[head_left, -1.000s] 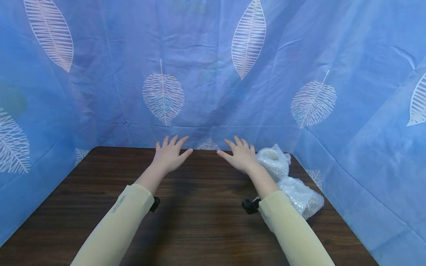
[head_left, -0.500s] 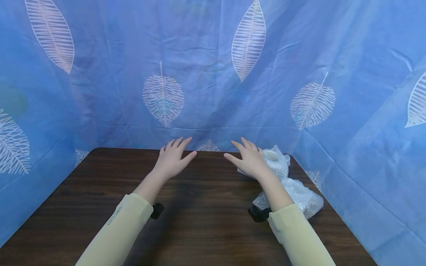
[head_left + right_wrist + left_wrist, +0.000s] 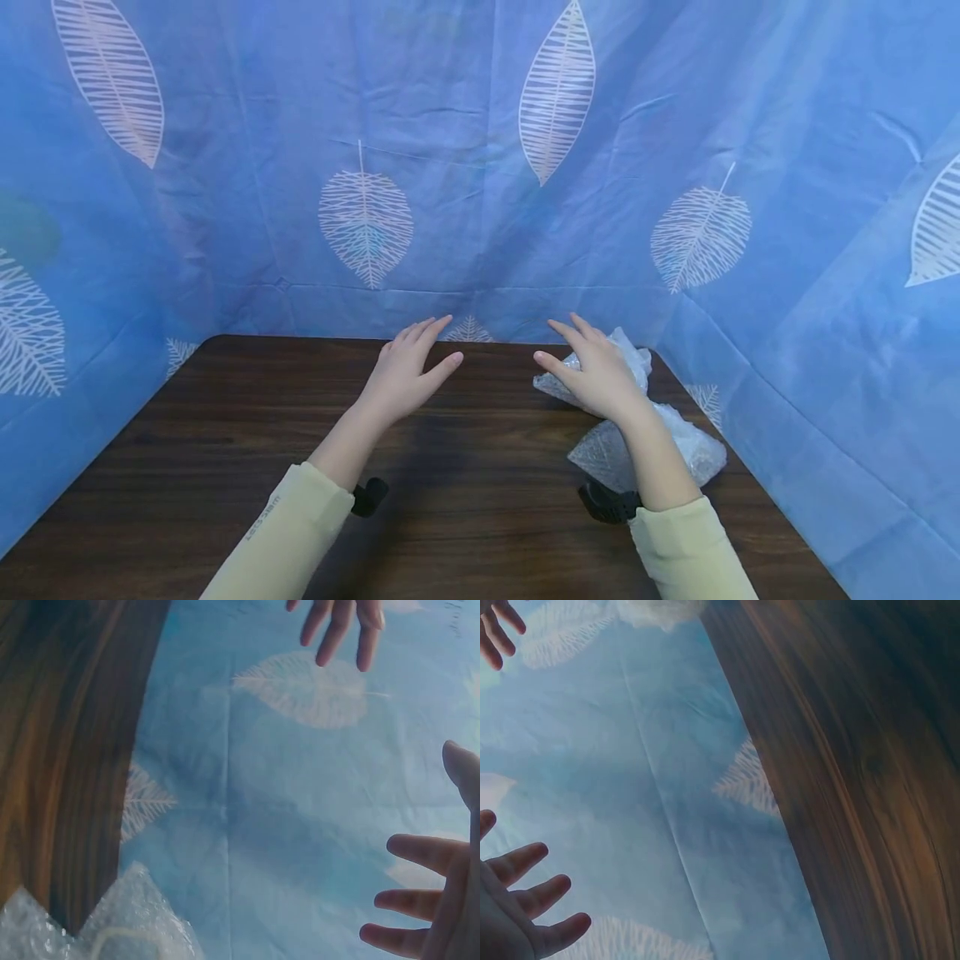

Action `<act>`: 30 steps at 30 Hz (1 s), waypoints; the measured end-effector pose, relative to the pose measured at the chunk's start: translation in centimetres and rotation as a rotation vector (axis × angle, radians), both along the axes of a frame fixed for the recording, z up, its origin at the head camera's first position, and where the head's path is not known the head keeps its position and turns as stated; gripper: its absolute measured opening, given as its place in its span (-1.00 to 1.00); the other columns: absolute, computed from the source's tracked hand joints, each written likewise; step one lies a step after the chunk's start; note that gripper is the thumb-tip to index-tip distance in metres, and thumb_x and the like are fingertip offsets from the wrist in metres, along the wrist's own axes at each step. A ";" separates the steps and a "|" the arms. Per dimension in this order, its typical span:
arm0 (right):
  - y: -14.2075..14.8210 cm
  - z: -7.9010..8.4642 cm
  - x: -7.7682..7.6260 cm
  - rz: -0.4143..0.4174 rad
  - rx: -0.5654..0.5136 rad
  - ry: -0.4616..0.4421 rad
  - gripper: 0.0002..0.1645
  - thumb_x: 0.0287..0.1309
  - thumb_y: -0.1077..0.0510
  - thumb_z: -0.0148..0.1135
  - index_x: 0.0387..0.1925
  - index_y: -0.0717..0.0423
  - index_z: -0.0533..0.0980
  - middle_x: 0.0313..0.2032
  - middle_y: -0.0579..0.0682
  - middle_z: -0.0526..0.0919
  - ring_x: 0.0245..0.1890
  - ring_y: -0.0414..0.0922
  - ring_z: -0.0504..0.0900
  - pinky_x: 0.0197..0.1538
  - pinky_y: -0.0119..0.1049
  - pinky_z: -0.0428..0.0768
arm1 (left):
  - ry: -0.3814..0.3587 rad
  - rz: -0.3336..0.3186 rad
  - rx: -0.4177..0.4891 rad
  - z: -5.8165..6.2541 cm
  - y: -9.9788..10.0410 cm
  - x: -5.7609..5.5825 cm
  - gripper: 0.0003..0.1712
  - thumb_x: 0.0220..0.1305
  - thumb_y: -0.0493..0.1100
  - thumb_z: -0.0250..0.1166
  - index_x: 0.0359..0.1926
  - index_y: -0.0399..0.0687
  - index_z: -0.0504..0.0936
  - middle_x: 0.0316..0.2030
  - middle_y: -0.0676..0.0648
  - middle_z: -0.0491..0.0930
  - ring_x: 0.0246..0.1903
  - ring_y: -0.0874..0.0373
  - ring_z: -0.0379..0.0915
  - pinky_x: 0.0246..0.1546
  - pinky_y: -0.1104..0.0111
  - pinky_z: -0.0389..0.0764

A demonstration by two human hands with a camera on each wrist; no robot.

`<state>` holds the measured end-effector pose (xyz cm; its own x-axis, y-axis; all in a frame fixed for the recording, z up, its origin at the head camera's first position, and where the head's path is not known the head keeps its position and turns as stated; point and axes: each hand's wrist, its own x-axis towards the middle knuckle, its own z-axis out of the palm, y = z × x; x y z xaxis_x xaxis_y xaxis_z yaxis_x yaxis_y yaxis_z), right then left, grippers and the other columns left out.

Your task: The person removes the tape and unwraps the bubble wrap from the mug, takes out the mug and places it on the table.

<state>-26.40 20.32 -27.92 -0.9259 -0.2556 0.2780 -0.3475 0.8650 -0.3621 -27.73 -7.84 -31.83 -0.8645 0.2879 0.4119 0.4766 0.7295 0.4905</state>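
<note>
My left hand [image 3: 405, 371] is held over the far middle of the dark wooden table [image 3: 225, 433], fingers spread and nothing in them. To its right, my right hand [image 3: 596, 371] is likewise spread and holds nothing; in the head view it overlaps a bubble-wrapped bundle [image 3: 637, 360] at the back right. A second bubble-wrapped bundle [image 3: 701, 454] lies nearer, partly hidden behind the right forearm. What the wrap contains is hidden, though a pale ring-shaped edge shows through it in the right wrist view, in the bundle [image 3: 135, 922] at the bottom.
A blue cloth [image 3: 450, 217] with white leaf prints hangs behind the table and along both sides. Each wrist carries a black camera mount, the left mount [image 3: 370, 497] and the right mount [image 3: 609, 502]. The table's back edge runs just beyond the hands.
Both hands have shifted to the right and slightly nearer, turning so the palms face each other more. More of the wrap's left ends shows beside the right arm. The bundles stay in place.
</note>
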 end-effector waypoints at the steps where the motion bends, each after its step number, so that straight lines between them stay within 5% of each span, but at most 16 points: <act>1: 0.3 0.0 0.3 -0.001 -0.012 0.001 -0.06 0.24 -0.45 -0.06 0.46 -0.02 0.13 0.46 0.21 -0.06 0.39 0.33 -0.06 0.19 0.46 -0.03 | 0.001 -0.010 0.011 -0.1 0.2 0.2 -0.21 0.35 0.37 -0.05 0.49 0.24 0.06 0.43 -0.09 0.09 0.39 -0.09 -0.06 0.26 -0.22 -0.04; 15: 3.8 -0.7 3.2 -0.012 -0.165 0.006 -0.18 0.31 -0.30 0.02 0.46 -0.02 0.15 0.47 0.13 -0.08 0.42 0.27 -0.16 0.17 0.50 -0.12 | 0.023 -0.151 0.125 -2.0 3.5 2.0 -0.23 0.35 0.37 -0.04 0.48 0.31 0.07 0.40 0.04 0.16 0.38 0.06 0.00 0.25 -0.20 0.07; 30: 7.3 -1.9 4.8 -0.023 -0.271 -0.010 -0.24 0.38 -0.14 0.04 0.45 0.09 0.13 0.44 0.25 -0.02 0.37 0.35 -0.04 0.14 0.46 0.06 | -0.083 -0.230 0.255 -4.1 6.9 2.5 -0.24 0.34 0.37 -0.02 0.48 0.37 0.05 0.42 0.06 0.11 0.39 0.06 -0.02 0.26 -0.09 0.15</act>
<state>-21.59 27.62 -29.78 -0.9336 -0.1519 0.3244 -0.3242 0.7438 -0.5846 -25.24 -0.95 -35.88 -0.8228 0.3759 0.4262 0.5647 0.4573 0.6870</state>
